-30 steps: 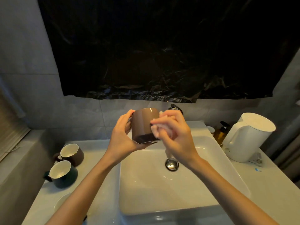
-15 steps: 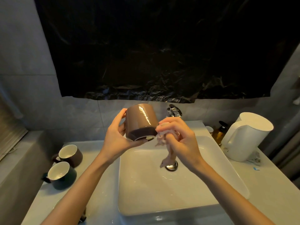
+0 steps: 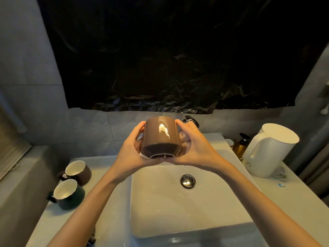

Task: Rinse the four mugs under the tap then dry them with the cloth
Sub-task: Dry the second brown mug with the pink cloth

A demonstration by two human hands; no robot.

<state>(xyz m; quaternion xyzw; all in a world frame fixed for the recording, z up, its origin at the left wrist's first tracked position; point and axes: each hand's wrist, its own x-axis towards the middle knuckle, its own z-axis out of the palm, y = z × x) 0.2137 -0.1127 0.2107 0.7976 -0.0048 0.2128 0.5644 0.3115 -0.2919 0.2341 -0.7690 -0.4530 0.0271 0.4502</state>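
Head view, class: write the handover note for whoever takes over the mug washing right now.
Hands: left hand and right hand both grip the held brown mug above the basin.
On the counter, left of the basin: second brown mug, dark green mug. The fourth mug and the cloth are not plainly visible.
Done: unclear from this frame.
Left: finish this mug, then rinse or dry the rest.

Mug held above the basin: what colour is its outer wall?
The mug is glossy brown, darker along its lower edge; head view.
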